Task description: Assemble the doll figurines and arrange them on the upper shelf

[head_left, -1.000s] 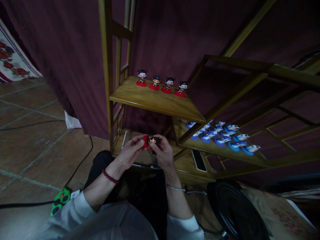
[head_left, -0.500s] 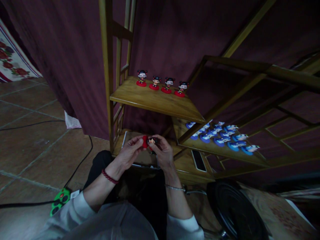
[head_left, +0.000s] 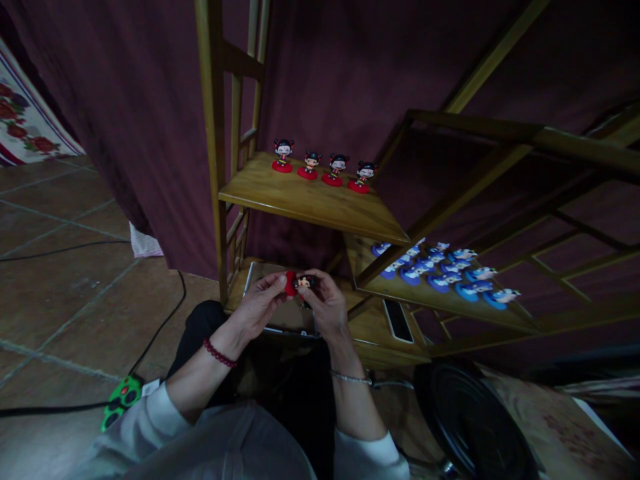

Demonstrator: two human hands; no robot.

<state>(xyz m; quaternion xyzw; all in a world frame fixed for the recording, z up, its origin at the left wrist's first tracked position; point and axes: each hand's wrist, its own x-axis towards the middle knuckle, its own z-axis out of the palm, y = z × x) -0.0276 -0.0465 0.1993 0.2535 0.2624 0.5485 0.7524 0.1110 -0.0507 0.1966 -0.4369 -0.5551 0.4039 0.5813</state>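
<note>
Red base (head_left: 290, 284), clamped in left grip (head_left: 260, 303); black-haired figurine (head_left: 305, 282), clamped in right grip (head_left: 329, 306), just beside it; four red-based figurines (head_left: 337, 164), shelf (head_left: 305, 200) beyond both grips.

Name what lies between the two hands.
In the head view, a red base and a dark-haired figurine: the left hand holds the base, the right hand the figurine.

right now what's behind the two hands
A brown box or tray with a pale edge shows on the low shelf. The left hand, right hand and the figure they hold cover part of it; what lies there can't be seen.
</note>
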